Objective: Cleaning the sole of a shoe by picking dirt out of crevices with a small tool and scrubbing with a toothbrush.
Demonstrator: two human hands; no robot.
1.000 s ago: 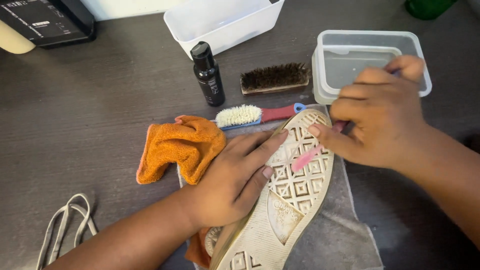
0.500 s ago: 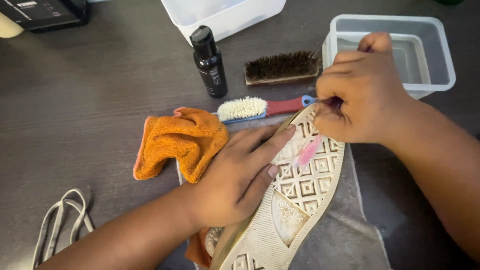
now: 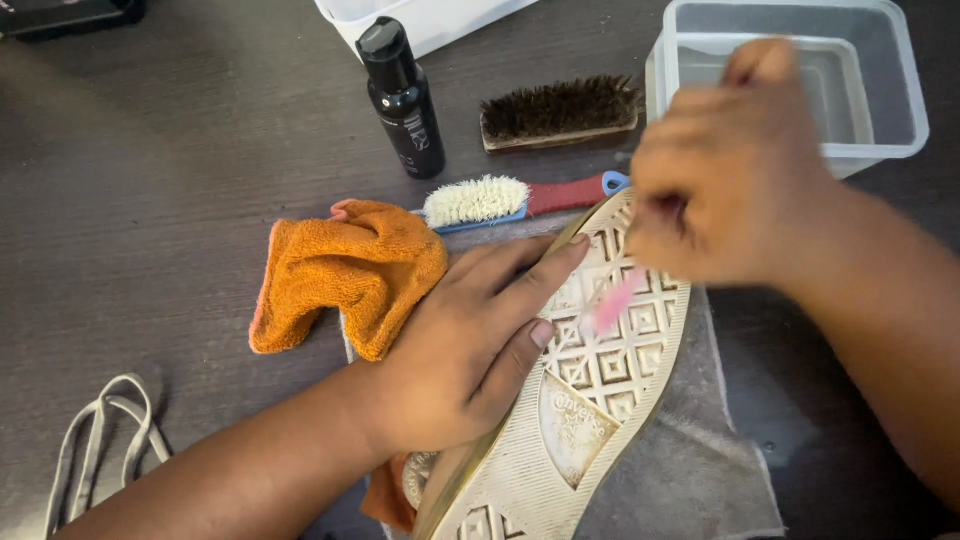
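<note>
Left hand [image 3: 450, 365] lies flat, fingers spread, pressing the side of the sole-up white rubber-soled canvas sneaker [image 3: 585, 375], which lies on a grey cloth [image 3: 700, 450] on the dark wood-grain worktop [image 3: 150, 200]. Sole's long axis runs from lower-left heel to upper-right toe. Right hand [image 3: 735, 165], motion-blurred, fingers curled tight on a small pink toothbrush [image 3: 612, 305]; its head is on the forefoot tread, down-left of the fist. Right hand is nearer the toe. Orange terry cloth [image 3: 345, 275] just left of the sneaker.
</note>
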